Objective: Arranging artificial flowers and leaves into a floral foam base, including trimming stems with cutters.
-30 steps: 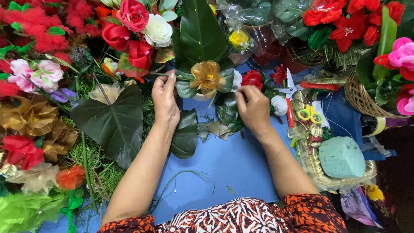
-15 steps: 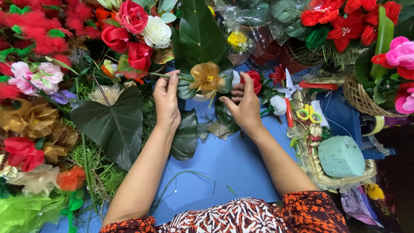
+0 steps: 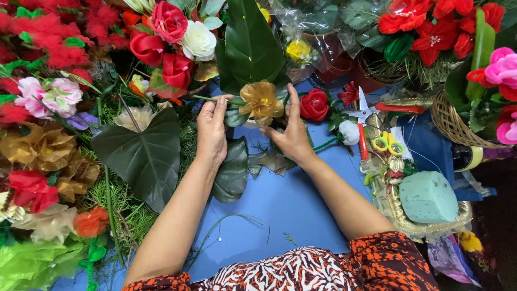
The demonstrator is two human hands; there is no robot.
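My left hand (image 3: 211, 131) pinches the thin green stem of a gold fabric flower (image 3: 261, 100) that lies sideways above the blue sheet (image 3: 280, 210). My right hand (image 3: 291, 134) is raised just right of the bloom, fingers spread and upright, touching or almost touching its petals. Dark green leaves (image 3: 232, 168) lie under and between both hands. A small red rose (image 3: 314, 104) sits just right of my right hand.
A big heart-shaped leaf (image 3: 141, 153) lies at left among red, pink and gold artificial flowers. Red-handled scissors (image 3: 365, 121), a white bud (image 3: 349, 132), yellow-handled scissors (image 3: 388, 144) and a green foam block (image 3: 428, 196) in a gold basket are at right. A wicker basket (image 3: 451, 124) stands far right.
My right hand has lifted from the leaves below the flower and moved up beside the gold bloom, fingers opening. My left hand has kept its hold on the stem.
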